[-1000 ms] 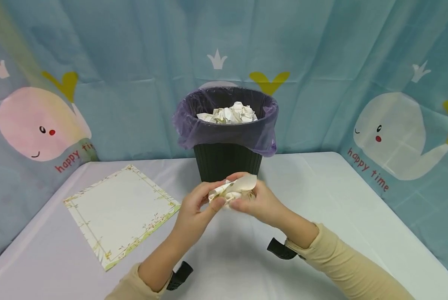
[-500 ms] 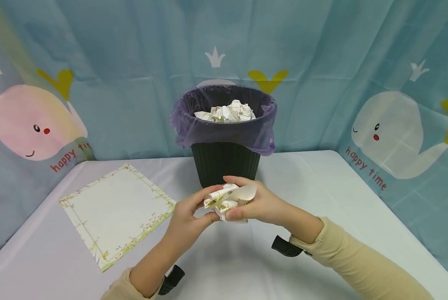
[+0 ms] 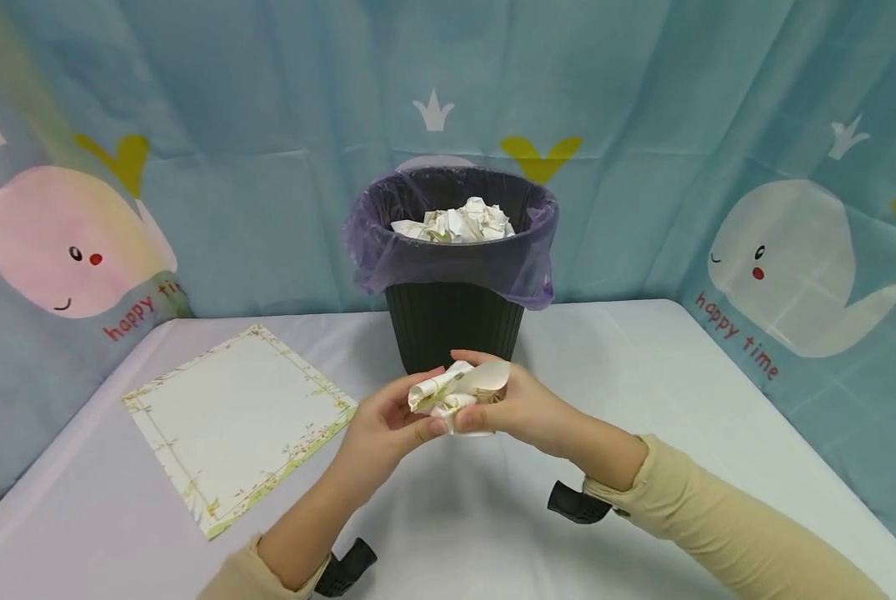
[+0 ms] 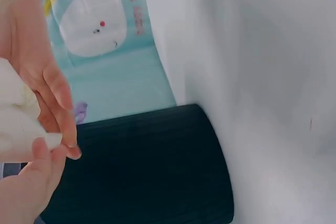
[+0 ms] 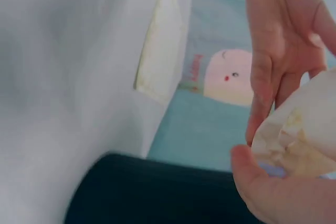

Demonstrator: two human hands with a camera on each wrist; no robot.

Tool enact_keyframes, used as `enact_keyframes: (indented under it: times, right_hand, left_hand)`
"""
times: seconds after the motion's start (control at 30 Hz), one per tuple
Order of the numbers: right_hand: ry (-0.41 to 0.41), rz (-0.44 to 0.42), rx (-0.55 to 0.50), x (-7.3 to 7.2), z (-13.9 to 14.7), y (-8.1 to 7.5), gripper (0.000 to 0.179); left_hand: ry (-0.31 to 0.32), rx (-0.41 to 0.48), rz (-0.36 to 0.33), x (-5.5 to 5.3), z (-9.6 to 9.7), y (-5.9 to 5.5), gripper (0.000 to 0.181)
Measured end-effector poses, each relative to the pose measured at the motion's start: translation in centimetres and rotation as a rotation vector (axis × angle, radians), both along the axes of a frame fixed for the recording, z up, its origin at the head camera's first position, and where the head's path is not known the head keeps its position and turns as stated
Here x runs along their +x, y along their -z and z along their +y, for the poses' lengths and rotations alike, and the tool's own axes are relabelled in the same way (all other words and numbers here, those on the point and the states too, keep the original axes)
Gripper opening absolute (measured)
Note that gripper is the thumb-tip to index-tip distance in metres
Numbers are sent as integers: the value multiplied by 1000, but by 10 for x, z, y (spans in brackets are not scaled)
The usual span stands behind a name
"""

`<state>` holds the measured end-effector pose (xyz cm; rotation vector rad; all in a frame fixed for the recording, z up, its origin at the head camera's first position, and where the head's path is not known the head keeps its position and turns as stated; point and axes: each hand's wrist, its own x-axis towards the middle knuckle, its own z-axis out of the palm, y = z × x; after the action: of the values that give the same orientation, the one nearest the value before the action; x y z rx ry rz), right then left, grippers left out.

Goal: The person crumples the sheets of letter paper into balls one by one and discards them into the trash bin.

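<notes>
Across the back hangs a blue curtain [image 3: 267, 225], and before it we have the white desk [image 3: 628, 400]. Near its far edge stands the dark bin [image 3: 455, 325], a purple bag [image 3: 455, 265] turned down over its rim. Off to the left, one sheet of paper [image 3: 237, 425] lies flat, seemingly uncrumpled: that one looks left to do. Inside the bin shows a heap of crumpled paper [image 3: 466, 223], so some pieces seem done. And now the hands! Left hand [image 3: 383, 421] and right hand [image 3: 530, 412] both grip, thumbs on the near side, fingers beyond. Right between them, off the desk and in front of the bin, is the paper ball [image 3: 458, 396], a flap sticking out by the right hand; well crumpled, I'd judge, though loose, and outside the bin.
</notes>
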<state>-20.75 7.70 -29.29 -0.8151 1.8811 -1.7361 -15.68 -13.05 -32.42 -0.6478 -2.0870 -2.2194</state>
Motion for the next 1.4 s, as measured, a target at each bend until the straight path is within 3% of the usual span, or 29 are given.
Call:
enact_keyframes:
  times: [0.13,0.37,0.53,0.73,0.9,1.0,1.17,1.3,1.4]
  right_hand:
    - [-21,0,8,-1,1,1,109]
    - [88,-10,-48,4,-3,0,64]
    - [130,42,-139,2,-12,5,34]
    - [184,143,-226,0,-20,17,29]
    - [233,219,-206,0,-22,24,25]
    - [231,271,-141,-1,-20,19,24]
    - [193,370,-36,4,-14,7,20]
    - [151,359,-17,7,-11,2,33]
    - [94,287,10,7,-7,-2,56]
  left_hand:
    - [1,29,6,1,1,1,57]
    - [-32,54,55,4,6,-3,45]
    - [-133,78,1,5,12,-9,30]
    - [-208,130,-85,2,17,-8,26]
    - [-241,75,-122,-2,16,-5,27]
    - [-217,-1,-128,-4,13,-6,31]
    - [-125,-75,-170,-3,10,-10,36]
    - [-100,-25,-201,-2,8,-14,37]
    - [-77,21,-241,-1,7,-18,37]
